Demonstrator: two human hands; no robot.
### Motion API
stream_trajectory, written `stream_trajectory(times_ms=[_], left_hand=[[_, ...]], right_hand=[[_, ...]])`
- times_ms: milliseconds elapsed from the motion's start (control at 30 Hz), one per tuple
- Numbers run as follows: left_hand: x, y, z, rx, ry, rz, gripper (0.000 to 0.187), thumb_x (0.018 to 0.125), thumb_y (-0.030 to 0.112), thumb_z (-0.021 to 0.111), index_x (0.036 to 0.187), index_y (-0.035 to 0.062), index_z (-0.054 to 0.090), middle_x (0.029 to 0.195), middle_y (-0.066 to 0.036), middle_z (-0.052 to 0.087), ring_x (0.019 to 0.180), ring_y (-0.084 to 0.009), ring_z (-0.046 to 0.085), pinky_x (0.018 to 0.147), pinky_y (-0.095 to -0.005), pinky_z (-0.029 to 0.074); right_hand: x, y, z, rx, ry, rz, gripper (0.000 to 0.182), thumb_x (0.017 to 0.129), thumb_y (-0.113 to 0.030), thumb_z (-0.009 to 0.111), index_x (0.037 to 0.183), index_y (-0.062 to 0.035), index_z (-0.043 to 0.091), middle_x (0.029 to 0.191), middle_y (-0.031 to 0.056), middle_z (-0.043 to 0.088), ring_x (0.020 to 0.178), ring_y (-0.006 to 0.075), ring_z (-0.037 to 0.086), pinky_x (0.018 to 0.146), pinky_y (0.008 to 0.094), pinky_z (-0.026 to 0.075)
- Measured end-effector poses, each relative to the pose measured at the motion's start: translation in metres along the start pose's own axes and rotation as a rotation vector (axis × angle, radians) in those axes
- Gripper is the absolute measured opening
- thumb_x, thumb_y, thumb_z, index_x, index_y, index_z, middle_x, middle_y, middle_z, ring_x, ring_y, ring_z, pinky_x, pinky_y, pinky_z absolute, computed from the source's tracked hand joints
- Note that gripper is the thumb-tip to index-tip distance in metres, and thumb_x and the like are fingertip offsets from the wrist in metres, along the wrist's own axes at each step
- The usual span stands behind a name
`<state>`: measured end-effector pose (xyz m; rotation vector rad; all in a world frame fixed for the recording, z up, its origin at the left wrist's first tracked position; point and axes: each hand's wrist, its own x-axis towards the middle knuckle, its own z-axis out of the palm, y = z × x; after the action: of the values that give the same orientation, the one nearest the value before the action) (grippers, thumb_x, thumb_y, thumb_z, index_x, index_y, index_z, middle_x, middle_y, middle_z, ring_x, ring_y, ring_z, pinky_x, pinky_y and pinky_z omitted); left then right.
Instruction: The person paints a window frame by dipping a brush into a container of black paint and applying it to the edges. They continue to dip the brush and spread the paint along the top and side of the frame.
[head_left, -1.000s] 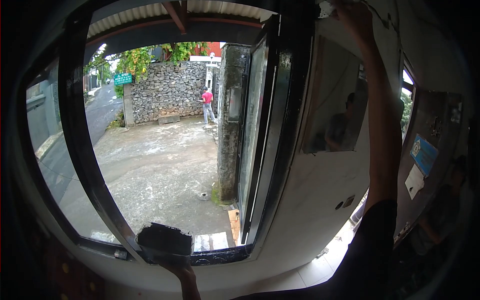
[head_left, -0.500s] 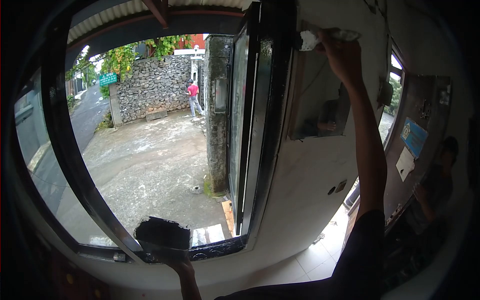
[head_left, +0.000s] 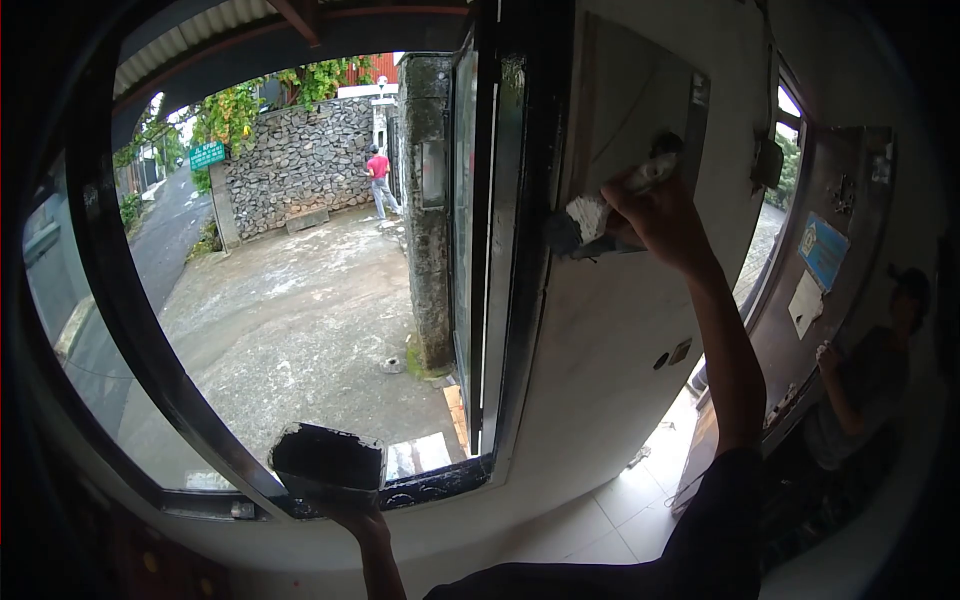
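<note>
My right hand is closed round the handle of a paint brush, whose dark bristles touch or hover close to the black window frame beside the white wall. Behind that hand a mirror hangs on the wall. Low in front of the window, my left hand holds up a black container with an open top and paint-marked rim. Its fingers are mostly hidden under the container.
An open window pane stands beside a stone pillar. Outside, a person in a red top is near a stone wall. A dark door is at right, with another person dimly visible there.
My right hand has moved down and left with the brush, from above the mirror to its lower edge. The view has shifted slightly. My left hand still holds the container.
</note>
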<state>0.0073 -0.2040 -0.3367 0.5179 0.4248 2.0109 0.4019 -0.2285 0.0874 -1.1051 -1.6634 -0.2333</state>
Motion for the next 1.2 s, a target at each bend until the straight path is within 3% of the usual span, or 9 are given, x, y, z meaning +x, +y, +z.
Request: stream_trajectory(times_ms=[200,300,367,467,500,567,800,1133,1200], left_hand=[[0.006,0.005,0.012,0.061,-0.010,-0.019,0.079,0.089,0.072,0.029,0.151,0.0244,0.013,0.152,-0.009,0.025,0.137,-0.0306,0.032,0.107,-0.0512,0.035],[0.006,0.008,0.013,0.088,-0.022,-0.014,0.080,0.089,0.073,0.030,0.151,0.0248,0.015,0.151,-0.008,0.027,0.136,-0.0308,0.034,0.106,-0.0513,0.037],[0.004,0.008,0.017,0.101,-0.019,-0.008,0.080,0.088,0.074,0.030,0.150,0.0251,0.015,0.150,-0.008,0.028,0.135,-0.0309,0.035,0.105,-0.0513,0.038],[-0.002,0.011,0.011,0.125,-0.005,-0.010,0.081,0.088,0.074,0.031,0.150,0.0255,0.017,0.150,-0.008,0.029,0.134,-0.0311,0.037,0.103,-0.0514,0.040],[-0.002,0.012,0.011,0.127,0.001,-0.008,0.081,0.087,0.075,0.031,0.150,0.0256,0.017,0.150,-0.008,0.030,0.133,-0.0312,0.037,0.103,-0.0514,0.040],[0.000,0.015,0.012,0.124,0.016,-0.004,0.081,0.087,0.075,0.032,0.150,0.0259,0.018,0.149,-0.008,0.030,0.133,-0.0313,0.038,0.102,-0.0515,0.041],[-0.008,0.016,0.008,0.085,0.031,0.071,0.080,0.086,0.075,0.034,0.149,0.0268,0.022,0.147,-0.008,0.034,0.130,-0.0317,0.043,0.097,-0.0513,0.046],[-0.033,0.018,0.063,0.120,0.004,0.055,0.078,0.089,0.073,0.031,0.150,0.0278,0.016,0.151,-0.009,0.029,0.133,-0.0332,0.039,0.102,-0.0521,0.043],[-0.039,0.019,0.072,0.139,0.066,0.041,0.080,0.088,0.075,0.030,0.150,0.0273,0.016,0.150,-0.009,0.029,0.132,-0.0333,0.040,0.101,-0.0515,0.044]], right_hand=[[0.077,0.017,-0.019,-0.382,0.337,-0.575,0.037,0.090,-0.041,0.064,0.094,-0.0049,0.071,0.074,0.0048,0.071,0.064,0.0082,0.064,0.054,0.0233,0.046],[0.108,-0.016,-0.029,-0.355,0.437,-0.216,0.040,0.091,-0.045,0.060,0.090,-0.0075,0.072,0.065,0.0015,0.069,0.060,0.0073,0.062,0.051,0.0234,0.043],[0.127,-0.025,-0.020,-0.021,0.733,-0.758,0.028,0.089,-0.023,0.066,0.076,0.0020,0.065,0.060,0.0062,0.064,0.056,0.0137,0.063,0.054,0.0305,0.050],[0.092,0.003,-0.014,-0.496,0.449,-0.270,0.034,0.093,-0.041,0.060,0.090,-0.0095,0.072,0.069,0.0024,0.069,0.060,0.0084,0.062,0.051,0.0259,0.044],[0.078,0.022,0.002,-1.039,0.610,-0.735,0.027,0.093,-0.034,0.061,0.091,-0.0090,0.071,0.075,0.0036,0.069,0.064,0.0090,0.064,0.054,0.0260,0.048],[0.020,0.012,0.032,-0.153,0.516,-0.532,0.016,0.092,-0.020,0.063,0.092,-0.0050,0.069,0.070,0.0048,0.067,0.059,0.0106,0.063,0.050,0.0272,0.050],[-0.165,0.050,0.082,0.054,0.061,0.047,0.006,0.087,-0.005,0.064,0.089,-0.0018,0.069,0.084,0.0094,0.070,0.077,0.0142,0.068,0.066,0.0273,0.054],[0.012,0.015,0.023,-0.295,0.374,-0.371,0.023,0.091,-0.027,0.063,0.086,-0.0060,0.071,0.071,0.0085,0.070,0.060,0.0157,0.069,0.057,0.0274,0.055],[0.044,-0.002,0.003,-0.557,0.248,0.048,0.014,0.094,-0.021,0.060,0.092,-0.0116,0.070,0.081,0.0032,0.069,0.060,0.0095,0.062,0.055,0.0237,0.051]])
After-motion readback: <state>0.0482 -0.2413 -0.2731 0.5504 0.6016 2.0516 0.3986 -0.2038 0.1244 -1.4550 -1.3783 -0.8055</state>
